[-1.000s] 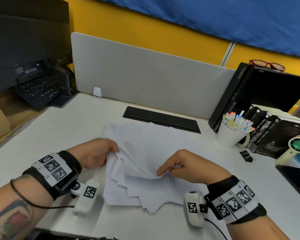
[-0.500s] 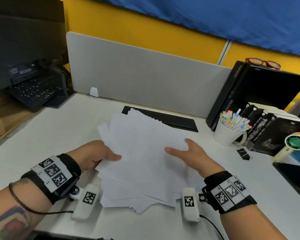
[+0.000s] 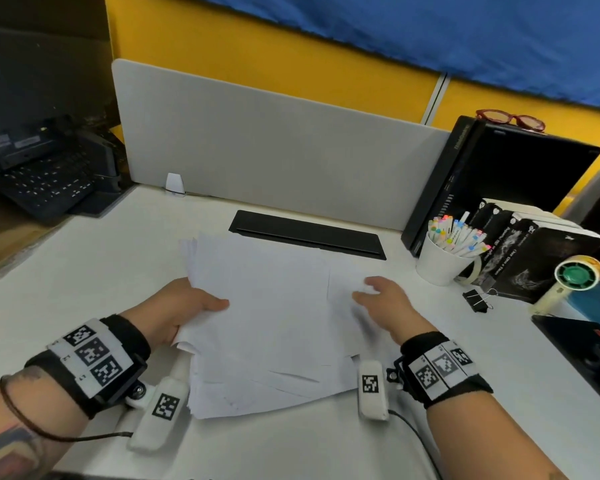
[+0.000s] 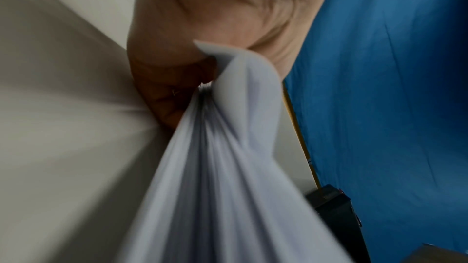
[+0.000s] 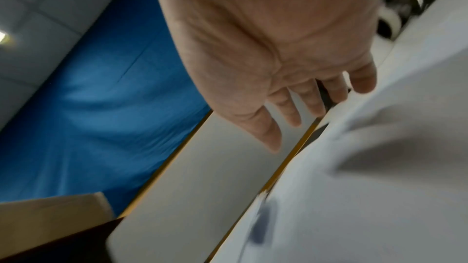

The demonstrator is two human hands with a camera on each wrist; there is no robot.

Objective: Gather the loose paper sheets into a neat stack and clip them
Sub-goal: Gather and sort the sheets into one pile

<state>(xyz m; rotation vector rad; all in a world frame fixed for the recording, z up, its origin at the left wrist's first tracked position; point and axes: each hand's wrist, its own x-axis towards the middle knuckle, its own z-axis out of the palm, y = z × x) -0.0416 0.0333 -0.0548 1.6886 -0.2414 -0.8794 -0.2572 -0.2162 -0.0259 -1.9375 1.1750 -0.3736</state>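
right hand point(image 3: 383, 303) seemingly lower on sheets point(image 3: 267, 306)

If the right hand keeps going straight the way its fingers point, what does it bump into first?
Probably the paper sheets. The right hand is open just above their right edge, fingers aimed forward and slightly left. Past them lies the black desk strip. Height over the paper is unclear.

Left hand point(image 3: 184, 308) near desk's front-left part, wrist band with black-white markers, forearm running toward near-left corner. Thumb on top, fingers point(image 4: 162, 95) curled beneath, pinching left edge of paper sheets point(image 3: 274, 306). Right hand point(image 3: 383, 301) toward desk's right side, palm down, fingers point(image 5: 293, 111) straight and slightly spread, thumb out, holding nothing. Contact with sheets unclear. Right wrist banded likewise, forearm toward near-right corner.
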